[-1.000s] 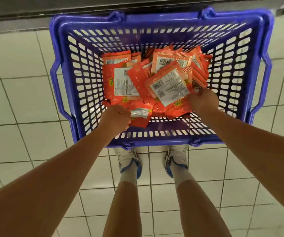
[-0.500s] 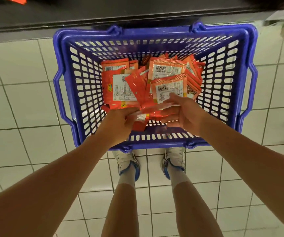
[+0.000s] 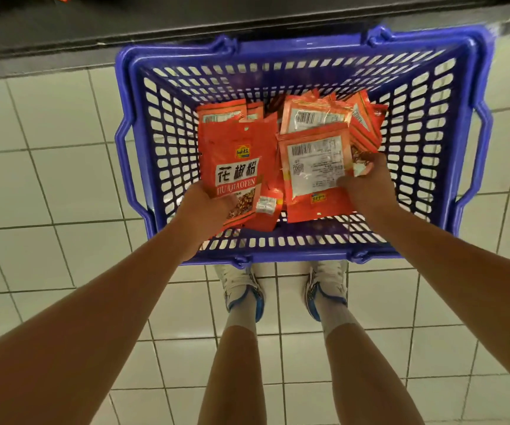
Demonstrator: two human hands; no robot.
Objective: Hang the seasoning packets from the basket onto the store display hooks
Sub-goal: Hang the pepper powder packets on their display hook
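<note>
Blue basket [image 3: 468,124] on floor tiles, holding red packets [image 3: 324,118]: left hand [image 3: 206,214] grips a face-up packet [image 3: 235,176], right hand [image 3: 367,187] pinches a label-side one [image 3: 315,170]; best lifted squarely, hang-holes upward.

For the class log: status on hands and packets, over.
Left hand holds front-facing packet. Right hand grips back-facing packet. Both over basket. Nothing blocking.

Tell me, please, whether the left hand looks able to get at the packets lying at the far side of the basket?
Probably yes. The basket is open-topped, and nothing covers the far packets. However, the left hand already grips a front-facing packet, so it would need to reach past or over the pile with that packet in hand.
</note>
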